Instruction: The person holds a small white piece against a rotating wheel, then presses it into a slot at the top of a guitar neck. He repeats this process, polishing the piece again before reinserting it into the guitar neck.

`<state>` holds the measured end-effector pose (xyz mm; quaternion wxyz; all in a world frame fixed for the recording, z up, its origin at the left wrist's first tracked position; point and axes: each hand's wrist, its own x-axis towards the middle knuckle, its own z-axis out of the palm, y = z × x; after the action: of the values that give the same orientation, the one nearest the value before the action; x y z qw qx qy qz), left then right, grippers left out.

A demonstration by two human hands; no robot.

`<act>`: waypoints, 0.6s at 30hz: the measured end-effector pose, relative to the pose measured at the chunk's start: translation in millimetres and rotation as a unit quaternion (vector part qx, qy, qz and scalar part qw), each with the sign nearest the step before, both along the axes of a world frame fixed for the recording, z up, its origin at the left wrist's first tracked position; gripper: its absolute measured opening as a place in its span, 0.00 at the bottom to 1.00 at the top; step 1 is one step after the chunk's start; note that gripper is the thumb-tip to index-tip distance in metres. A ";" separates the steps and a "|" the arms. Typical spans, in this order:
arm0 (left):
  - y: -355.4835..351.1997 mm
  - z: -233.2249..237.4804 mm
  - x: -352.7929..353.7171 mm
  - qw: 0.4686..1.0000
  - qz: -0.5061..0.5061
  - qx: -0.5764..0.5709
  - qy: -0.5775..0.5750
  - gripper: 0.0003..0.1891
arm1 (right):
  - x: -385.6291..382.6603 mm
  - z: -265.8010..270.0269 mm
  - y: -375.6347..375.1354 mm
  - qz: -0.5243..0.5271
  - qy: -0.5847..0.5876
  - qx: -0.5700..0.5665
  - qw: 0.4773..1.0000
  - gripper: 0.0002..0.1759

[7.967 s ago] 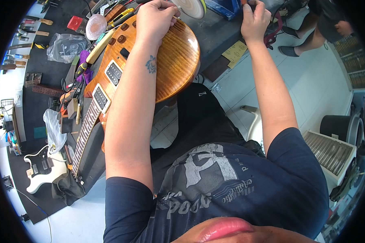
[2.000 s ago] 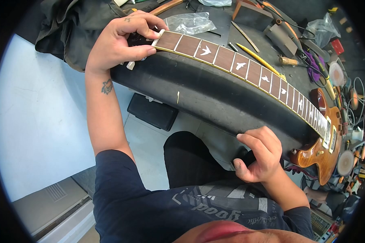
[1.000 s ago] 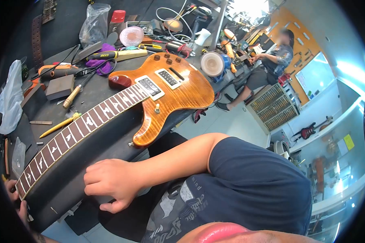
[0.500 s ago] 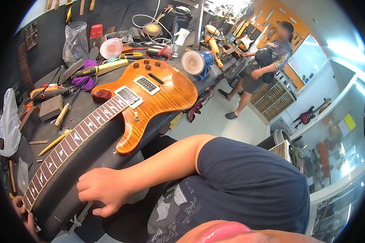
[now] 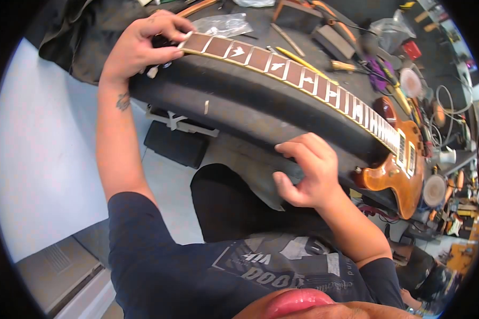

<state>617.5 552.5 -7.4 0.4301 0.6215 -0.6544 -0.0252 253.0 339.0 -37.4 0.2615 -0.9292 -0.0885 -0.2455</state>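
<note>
An electric guitar (image 5: 386, 181) with a glossy amber body lies on the dark bench. Its neck, with bird inlays in the brown fretboard (image 5: 263, 59), reaches toward the upper left. My left hand (image 5: 138, 49) is at the headstock end, thumb and finger closed on the two ends of the white nut (image 5: 185, 40). The headstock is mostly hidden by that hand; a tuner button (image 5: 153, 72) shows below it. Clear of the guitar, my right hand (image 5: 311, 173) hangs in front of the bench edge, empty, with thumb and loosely bent fingers apart.
Behind the neck lie a yellow pencil-like tool (image 5: 306, 65), a dark block (image 5: 333, 42), a wooden-handled tool (image 5: 343, 65) and a clear plastic bag (image 5: 223, 24). Dark cloth (image 5: 80, 48) sits at the bench's left end. A person (image 5: 420, 271) is at the lower right.
My view has swung left toward the headstock, bringing my left hand and arm fully into sight. My right hand's fingers have spread from a looser curl. The left fingers remain at the nut.
</note>
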 end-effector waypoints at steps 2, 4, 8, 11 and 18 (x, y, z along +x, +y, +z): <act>-0.3 -3.5 3.1 1.000 -0.007 0.004 0.020 0.13 | 2.6 -0.8 1.9 -0.006 -0.003 0.002 1.000 0.19; -2.8 -2.7 -3.3 0.996 -0.016 0.009 0.084 0.12 | 4.5 -2.2 2.6 -0.009 -0.004 0.001 1.000 0.19; -4.9 -1.0 -3.6 0.997 -0.011 -0.039 0.060 0.08 | 6.0 -4.0 3.7 -0.017 -0.006 0.004 1.000 0.19; -1.3 2.8 -5.1 0.994 -0.001 0.000 0.113 0.10 | 6.8 -5.6 3.5 -0.016 -0.014 0.002 1.000 0.19; -2.2 2.5 -9.7 0.996 0.016 -0.011 0.082 0.10 | 7.4 -5.9 3.6 -0.015 -0.017 -0.007 1.000 0.20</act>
<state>607.8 550.3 -4.9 0.4893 0.6227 -0.6075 -0.0619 260.4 342.6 -43.3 0.2500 -0.9278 -0.0810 -0.2647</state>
